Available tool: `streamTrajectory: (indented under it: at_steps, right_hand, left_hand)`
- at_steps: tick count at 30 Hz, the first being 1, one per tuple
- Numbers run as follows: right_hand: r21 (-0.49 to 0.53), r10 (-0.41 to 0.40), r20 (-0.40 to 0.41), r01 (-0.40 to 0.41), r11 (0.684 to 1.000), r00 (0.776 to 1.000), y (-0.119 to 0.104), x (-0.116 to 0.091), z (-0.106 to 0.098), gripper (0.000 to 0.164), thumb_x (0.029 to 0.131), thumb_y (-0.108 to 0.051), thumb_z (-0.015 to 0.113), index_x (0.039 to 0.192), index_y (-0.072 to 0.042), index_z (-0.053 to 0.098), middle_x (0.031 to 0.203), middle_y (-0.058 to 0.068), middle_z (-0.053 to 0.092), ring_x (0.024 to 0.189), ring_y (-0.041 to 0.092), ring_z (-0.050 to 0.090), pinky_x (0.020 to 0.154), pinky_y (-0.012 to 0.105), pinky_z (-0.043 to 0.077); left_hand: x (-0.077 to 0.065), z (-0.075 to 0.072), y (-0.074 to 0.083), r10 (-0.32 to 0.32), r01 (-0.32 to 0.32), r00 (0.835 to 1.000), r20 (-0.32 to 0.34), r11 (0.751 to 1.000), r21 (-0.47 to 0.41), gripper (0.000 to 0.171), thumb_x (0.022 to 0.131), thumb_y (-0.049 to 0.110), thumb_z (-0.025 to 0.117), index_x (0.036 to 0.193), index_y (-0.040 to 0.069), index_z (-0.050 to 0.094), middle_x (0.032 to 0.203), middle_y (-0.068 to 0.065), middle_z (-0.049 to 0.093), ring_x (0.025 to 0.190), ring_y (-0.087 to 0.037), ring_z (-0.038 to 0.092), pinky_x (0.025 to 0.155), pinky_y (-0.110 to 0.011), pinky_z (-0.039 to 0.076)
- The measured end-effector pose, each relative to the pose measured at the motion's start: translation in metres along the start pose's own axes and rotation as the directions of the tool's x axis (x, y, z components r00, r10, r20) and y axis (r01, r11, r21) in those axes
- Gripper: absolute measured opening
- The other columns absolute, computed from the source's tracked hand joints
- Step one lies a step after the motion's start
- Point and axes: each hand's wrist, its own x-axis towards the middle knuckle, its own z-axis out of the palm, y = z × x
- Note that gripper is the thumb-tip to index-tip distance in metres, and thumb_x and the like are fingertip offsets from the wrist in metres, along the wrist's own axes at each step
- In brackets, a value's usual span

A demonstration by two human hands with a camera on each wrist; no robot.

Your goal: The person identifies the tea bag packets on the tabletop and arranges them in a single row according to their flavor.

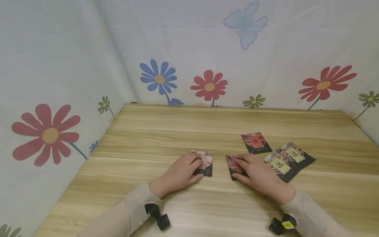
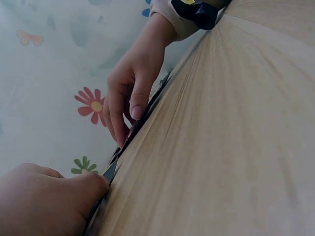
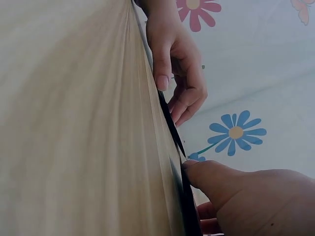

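Left hand [image 1: 181, 171] and right hand [image 1: 261, 171], each grip loosely parted, are resting on a left packet [image 1: 209, 166] and a right packet [image 1: 230, 162] on the table [image 1: 133, 141], their long axes running near to far, the latter's far end slanting leftward.

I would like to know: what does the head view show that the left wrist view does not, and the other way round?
Only the head view: the large blue butterfly on the cloth, the left sleeve and the front faces of the packets laid out flat.
Only the left wrist view: a small orange butterfly on the cloth.
Both: the left hand, the right hand, the wooden table, a red flower and dark packets, seen nearly edge-on from the wrist.
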Motion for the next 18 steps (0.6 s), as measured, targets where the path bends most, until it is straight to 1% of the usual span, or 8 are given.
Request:
streamTrajectory:
  at_steps: [7,12,18]
  right_hand:
    - [-0.018,-0.016,-0.036,0.015,1.0,0.999,-0.003,0.006,0.005,0.052,0.086,-0.04,0.068,0.121,-0.002,0.064,0.118,0.012,0.063,0.111,0.029,0.059,0.093,0.047,0.05]
    - [-0.019,-0.004,-0.026,0.003,1.0,1.0,-0.005,0.01,0.007,0.052,0.087,-0.041,0.067,0.12,-0.002,0.065,0.118,0.014,0.062,0.112,0.03,0.058,0.093,0.048,0.05]
    - [-0.034,0.026,-0.012,-0.027,0.999,1.0,-0.008,0.012,0.007,0.053,0.087,-0.043,0.066,0.12,-0.002,0.064,0.119,0.014,0.062,0.112,0.031,0.058,0.091,0.049,0.051]
  left_hand:
    - [-0.001,0.0,0.0,-0.008,0.008,1.0,0.009,1.0,-0.003,0.034,0.09,0.038,0.062,0.111,0.012,0.062,0.117,-0.004,0.058,0.11,-0.019,0.056,0.1,-0.033,0.047]
    - [-0.001,-0.002,0.0,-0.009,0.009,1.0,0.01,1.0,0.0,0.033,0.09,0.038,0.063,0.11,0.012,0.062,0.116,-0.004,0.058,0.11,-0.019,0.056,0.1,-0.033,0.047]
    - [0.0,-0.002,0.001,-0.021,0.021,0.999,0.043,1.0,-0.003,0.035,0.091,0.039,0.061,0.113,0.012,0.061,0.118,-0.004,0.058,0.113,-0.019,0.055,0.103,-0.034,0.045]
